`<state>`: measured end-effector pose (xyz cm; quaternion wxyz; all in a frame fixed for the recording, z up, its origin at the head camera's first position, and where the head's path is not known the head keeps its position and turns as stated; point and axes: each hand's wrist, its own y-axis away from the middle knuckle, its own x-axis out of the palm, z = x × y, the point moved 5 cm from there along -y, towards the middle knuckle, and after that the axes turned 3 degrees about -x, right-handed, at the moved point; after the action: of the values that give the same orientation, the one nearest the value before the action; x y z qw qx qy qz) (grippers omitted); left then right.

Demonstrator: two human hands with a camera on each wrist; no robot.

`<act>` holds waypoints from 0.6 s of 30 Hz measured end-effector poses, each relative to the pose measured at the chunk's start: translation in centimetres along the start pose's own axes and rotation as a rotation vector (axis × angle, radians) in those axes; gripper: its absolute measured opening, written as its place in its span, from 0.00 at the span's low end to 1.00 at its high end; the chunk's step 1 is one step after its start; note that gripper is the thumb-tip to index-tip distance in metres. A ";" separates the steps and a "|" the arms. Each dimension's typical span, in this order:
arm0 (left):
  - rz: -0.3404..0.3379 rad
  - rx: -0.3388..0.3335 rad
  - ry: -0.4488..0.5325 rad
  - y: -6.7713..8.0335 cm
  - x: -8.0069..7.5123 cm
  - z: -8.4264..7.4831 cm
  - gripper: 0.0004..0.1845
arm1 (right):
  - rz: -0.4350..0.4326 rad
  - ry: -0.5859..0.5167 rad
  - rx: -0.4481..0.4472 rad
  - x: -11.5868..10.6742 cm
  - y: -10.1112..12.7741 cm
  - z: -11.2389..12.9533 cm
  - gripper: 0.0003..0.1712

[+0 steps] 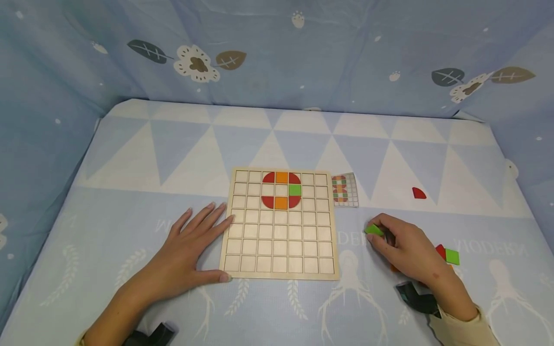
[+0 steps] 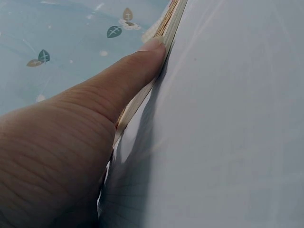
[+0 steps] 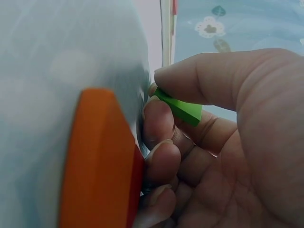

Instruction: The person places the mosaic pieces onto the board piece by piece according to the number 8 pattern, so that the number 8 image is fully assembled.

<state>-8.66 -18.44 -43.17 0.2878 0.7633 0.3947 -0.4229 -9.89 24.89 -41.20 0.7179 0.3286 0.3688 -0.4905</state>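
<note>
A wooden grid board (image 1: 280, 245) lies on the table, with red quarter-round pieces (image 1: 295, 202), two orange squares (image 1: 281, 203) and one green square (image 1: 295, 190) in its upper cells. My left hand (image 1: 183, 254) rests at the board's left side with fingers spread; its thumb (image 2: 137, 66) touches the edge in the left wrist view. To the right of the board, my right hand (image 1: 402, 245) pinches a green block (image 3: 183, 109) between thumb and fingers. An orange block (image 3: 97, 156) and part of a red one stand close by the curled fingers.
A small pattern card (image 1: 345, 191) lies against the board's right side. One red quarter-round block (image 1: 419, 193) sits farther back on the right. Beyond the right hand are another green block (image 1: 452, 256) and a red one (image 1: 440, 251). Patterned cloth (image 1: 277, 57) hangs behind the table.
</note>
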 end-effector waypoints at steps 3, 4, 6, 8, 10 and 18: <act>-0.004 0.003 0.001 0.0 0.0 0.0 0.60 | -0.005 0.008 0.001 0.0 0.0 0.0 0.06; -0.005 0.004 0.002 0.0 0.0 0.0 0.60 | -0.006 0.010 0.000 0.0 0.0 0.0 0.06; -0.005 0.002 0.000 0.0 0.0 0.0 0.60 | -0.009 0.010 -0.002 0.0 0.0 0.0 0.06; -0.002 0.001 -0.004 -0.1 0.1 0.0 0.60 | -0.012 0.008 -0.005 0.0 0.0 0.0 0.05; 0.002 -0.003 -0.005 -0.1 0.1 0.1 0.60 | -0.010 0.003 -0.003 0.0 0.0 0.0 0.05; -0.003 0.003 0.001 0.0 0.0 0.0 0.60 | -0.006 0.006 0.001 0.0 -0.1 0.0 0.06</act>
<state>-8.67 -18.46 -43.16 0.2858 0.7632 0.3954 -0.4237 -10.00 24.86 -41.22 0.7152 0.3292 0.3716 -0.4920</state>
